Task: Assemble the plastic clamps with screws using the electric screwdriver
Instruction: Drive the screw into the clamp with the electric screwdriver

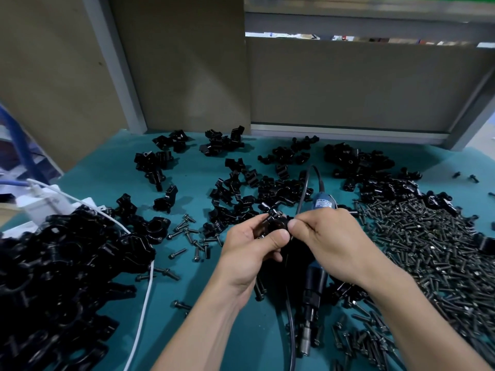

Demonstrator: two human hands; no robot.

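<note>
A black plastic clamp (277, 223) is held up above the teal table (101, 172), at the middle of the head view. My left hand (251, 245) grips it from the left, thumb across its front. My right hand (329, 242) pinches it from the right with thumb and fingertips; whether a screw is in that pinch is hidden. The electric screwdriver (312, 293) lies on the table under my hands, its bit end pointing toward me and its blue-labelled rear (324, 203) showing beyond my right hand.
Loose black clamps (235, 194) lie scattered across the table's middle and back. A big pile of clamps (67, 269) fills the left front. Several dark screws (434, 253) are heaped at the right, others strewn near my arms. A white cable (146, 295) crosses the left side.
</note>
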